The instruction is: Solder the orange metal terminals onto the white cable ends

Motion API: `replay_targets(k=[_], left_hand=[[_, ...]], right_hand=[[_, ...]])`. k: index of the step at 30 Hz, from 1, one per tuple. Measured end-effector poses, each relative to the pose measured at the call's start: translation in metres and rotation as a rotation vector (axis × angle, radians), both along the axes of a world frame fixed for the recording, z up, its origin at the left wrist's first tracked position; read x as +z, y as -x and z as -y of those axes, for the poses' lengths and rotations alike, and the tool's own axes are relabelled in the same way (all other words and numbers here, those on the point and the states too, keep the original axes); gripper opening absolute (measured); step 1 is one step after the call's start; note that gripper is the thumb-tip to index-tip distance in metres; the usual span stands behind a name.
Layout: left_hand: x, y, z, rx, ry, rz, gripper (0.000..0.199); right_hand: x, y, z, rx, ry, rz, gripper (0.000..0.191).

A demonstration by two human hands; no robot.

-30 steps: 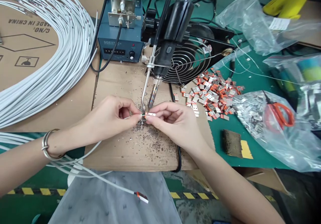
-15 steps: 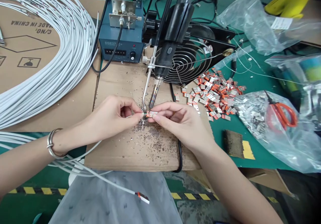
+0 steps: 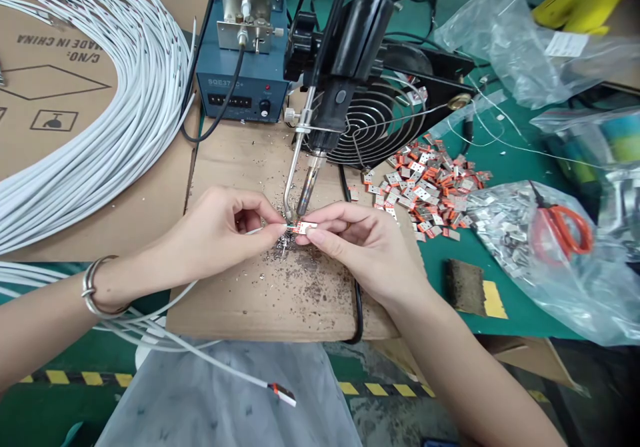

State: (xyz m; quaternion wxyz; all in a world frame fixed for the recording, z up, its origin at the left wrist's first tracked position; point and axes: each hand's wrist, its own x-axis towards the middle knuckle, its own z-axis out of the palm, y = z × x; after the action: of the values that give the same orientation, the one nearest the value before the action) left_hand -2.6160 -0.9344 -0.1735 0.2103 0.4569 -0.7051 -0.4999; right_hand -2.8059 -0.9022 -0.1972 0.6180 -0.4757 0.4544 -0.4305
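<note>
Between thumb and fingers my left hand [image 3: 237, 223] pinches the end of a white cable [image 3: 255, 231], whose thin coloured wires point right. My right hand [image 3: 353, 237] grips a small metal USB connector [image 3: 307, 228] with an orange-red back end. Wires and connector meet under the soldering iron's tip [image 3: 303, 205]; whether the tip touches them I cannot tell. Beside the tip a thin bent solder feed tube [image 3: 289, 190] comes down. A finished-looking cable with a USB plug [image 3: 283, 393] hangs over my lap.
A big coil of white cables [image 3: 150, 100] lies left on cardboard. Behind stand a blue solder feeder box [image 3: 240, 87] and a fan [image 3: 370, 123]. Loose USB connectors [image 3: 430, 183] are heaped at right, near a plastic bag [image 3: 590, 293], orange-handled scissors [image 3: 565, 230] and a brown sponge [image 3: 465, 287].
Both hands stay almost still under the iron. The connector in my right hand has turned slightly, showing more of its flat face. The left wrist has shifted a little left.
</note>
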Motion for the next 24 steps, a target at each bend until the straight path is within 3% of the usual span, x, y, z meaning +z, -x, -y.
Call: replay_targets(k=[24], left_hand=[[-0.003, 0.0011, 0.0029, -0.019, 0.031, 0.045, 0.013]], right_hand=[[0.0034, -0.0013, 0.0003, -0.015, -0.073, -0.105, 0.012]])
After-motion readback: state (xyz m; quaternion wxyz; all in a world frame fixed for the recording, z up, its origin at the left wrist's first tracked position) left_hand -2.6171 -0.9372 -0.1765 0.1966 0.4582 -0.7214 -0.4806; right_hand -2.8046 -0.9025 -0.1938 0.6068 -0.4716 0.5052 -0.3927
